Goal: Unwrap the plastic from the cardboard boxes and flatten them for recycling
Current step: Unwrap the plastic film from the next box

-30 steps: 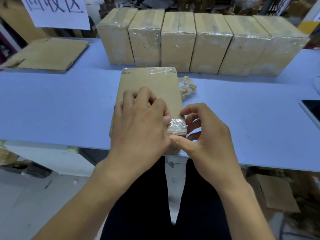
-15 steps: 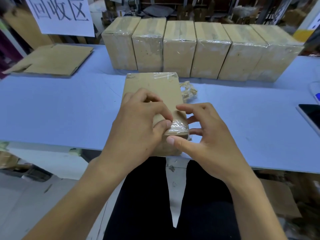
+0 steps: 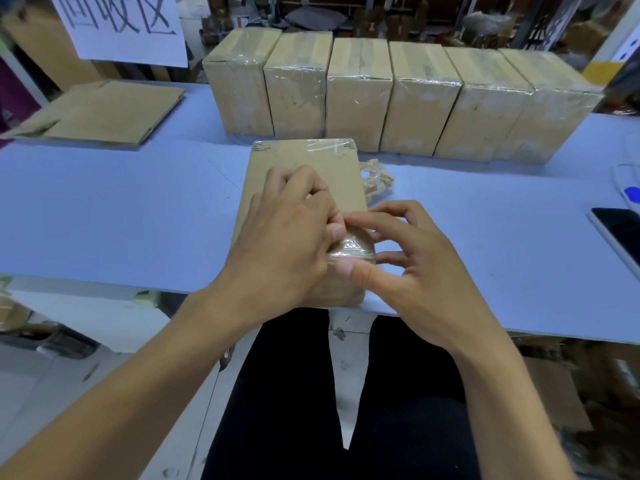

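A cardboard box (image 3: 304,188) lies flat at the surface's near edge, plastic wrap (image 3: 351,249) bunched across its near end. Six wrapped boxes (image 3: 391,98) stand behind in a row.

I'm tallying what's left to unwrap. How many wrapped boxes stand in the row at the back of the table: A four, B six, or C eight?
B: the row of wrapped boxes along the far side of the table holds six, standing side by side.
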